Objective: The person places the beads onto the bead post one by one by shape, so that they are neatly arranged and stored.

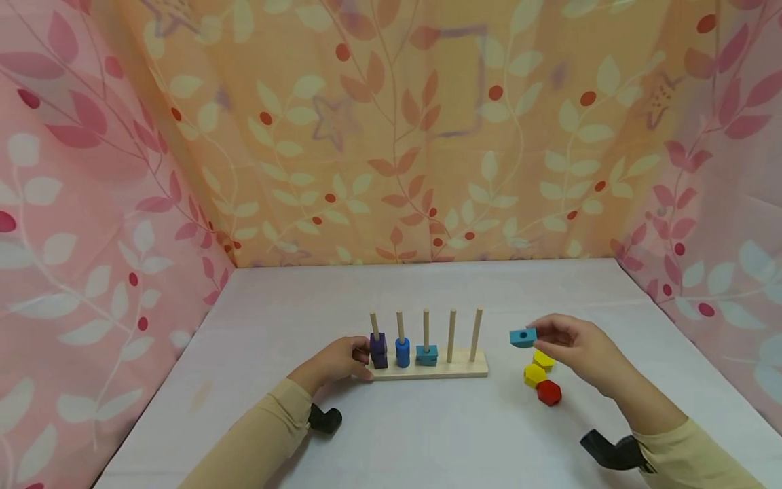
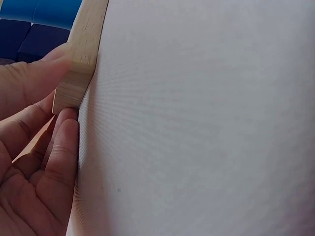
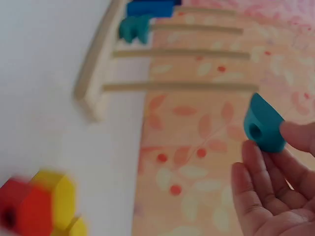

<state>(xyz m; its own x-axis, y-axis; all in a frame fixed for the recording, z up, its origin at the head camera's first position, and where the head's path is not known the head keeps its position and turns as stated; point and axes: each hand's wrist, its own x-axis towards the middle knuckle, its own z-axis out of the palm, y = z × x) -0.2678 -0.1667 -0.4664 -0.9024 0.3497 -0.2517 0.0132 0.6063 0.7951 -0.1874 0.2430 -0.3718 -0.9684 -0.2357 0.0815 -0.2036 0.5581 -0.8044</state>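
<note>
My left hand grips the left end of a wooden peg stand. In the left wrist view its thumb lies against the wooden base and its fingertips are under the end. Five upright pegs rise from the stand. Purple blocks sit on the leftmost peg, blue cylinder blocks on the second, teal blocks on the third. Right of the stand, my right hand pinches a teal half-round block between thumb and fingers, above the table. A hole in the block shows in the right wrist view.
Two yellow hexagonal blocks and a red hexagonal block lie on the white table below the right hand. The two pegs at the right of the stand are bare. Patterned curtains hang behind and at both sides.
</note>
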